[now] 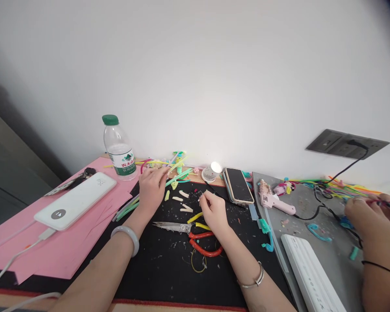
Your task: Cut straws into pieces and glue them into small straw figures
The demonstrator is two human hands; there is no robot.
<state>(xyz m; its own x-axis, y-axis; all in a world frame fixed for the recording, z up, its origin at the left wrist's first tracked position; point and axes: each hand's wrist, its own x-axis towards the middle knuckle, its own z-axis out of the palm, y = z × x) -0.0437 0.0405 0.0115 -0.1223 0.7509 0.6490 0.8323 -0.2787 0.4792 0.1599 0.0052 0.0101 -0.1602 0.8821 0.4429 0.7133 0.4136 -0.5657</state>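
Note:
My left hand (152, 187), bent at the fingers, is closed on a pale yellow-green pipe cleaner (178, 163) that sticks out past its fingertips. Green pipe cleaners (127, 209) run on the black mat under this hand and wrist. My right hand (213, 211) is curled in a pinch over the mat; a small dark bit shows at its fingertips, too small to name. Between the hands lie short cream pipe-cleaner pieces (186, 208). Scissors (173, 226) with red handles lie just below, a yellow-handled tool (201, 225) beside them, partly hidden by my right hand.
A water bottle (118, 147) and white power bank (76, 201) are on the left. Behind are a paper cup (211, 172) and phone (238, 185). Rightward lie a glue gun (274, 201), a white power strip (312, 273) and another person's hands (365, 216).

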